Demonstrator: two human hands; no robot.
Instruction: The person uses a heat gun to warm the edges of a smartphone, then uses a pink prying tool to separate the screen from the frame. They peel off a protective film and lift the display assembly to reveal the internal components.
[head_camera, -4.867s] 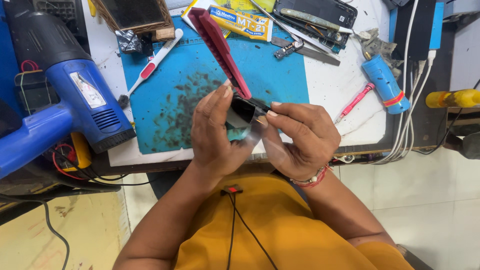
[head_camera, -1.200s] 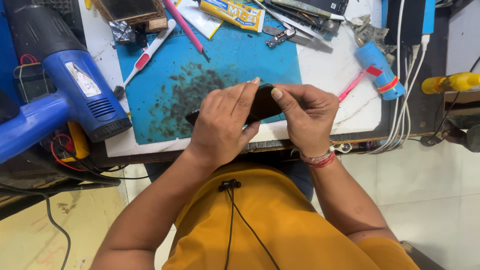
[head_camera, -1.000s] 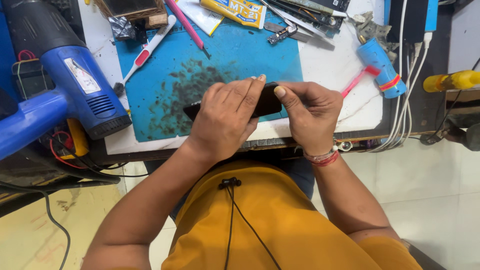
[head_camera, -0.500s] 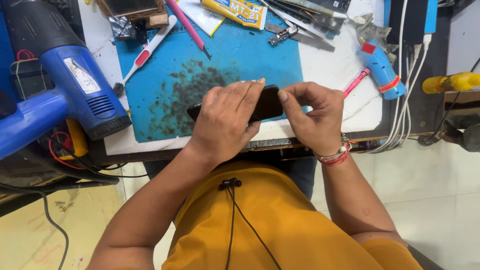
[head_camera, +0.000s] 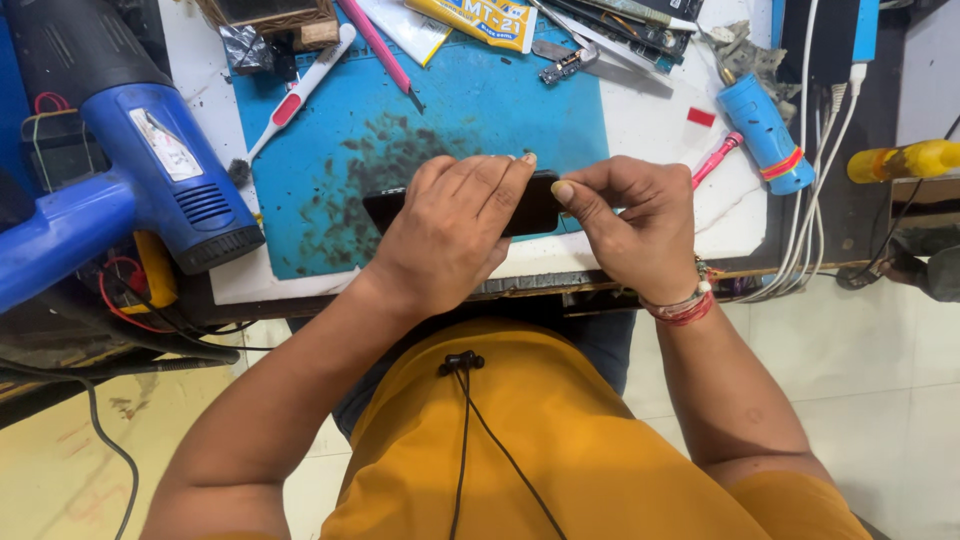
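both hands gripped the black phone (head_camera: 395, 208) at the tabletop (head_camera: 660, 120) near edge: left hand (head_camera: 455, 225) now spread flat over its top, right hand (head_camera: 625, 215) pinching its end, wrist turned lower than a second before. beyond lay the blue mat (head_camera: 420, 90).

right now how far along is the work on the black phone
Done: the tools lie aside, the toothbrush and the heat gun on the bench untouched. In hand: the left hand covers the black phone over the blue mat, while the right hand pinches its end. Left: cannot tell; the phone's face is hidden.
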